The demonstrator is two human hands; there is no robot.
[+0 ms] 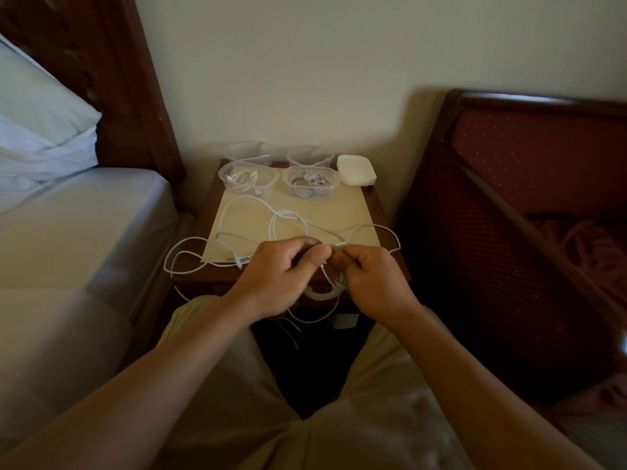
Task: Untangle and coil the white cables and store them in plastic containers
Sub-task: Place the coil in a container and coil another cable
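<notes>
Head cam view: both hands are up together over the near edge of a little wooden nightstand [375,212], working the same white cable [252,203]. The left hand [281,274] has its fingers curled around a small coil of it, and the right hand [371,279] pinches the strand right beside the left thumb — a loop hangs down between them. Just beyond the hands the rest of the cable sprawls in loose loops over a sheet of paper [346,208], some spilling off to the left. Further out sit four clear plastic containers [246,178] — the two nearer ones each hold a coiled cable — with a stack of white lids [356,169] beyond the right hand.
</notes>
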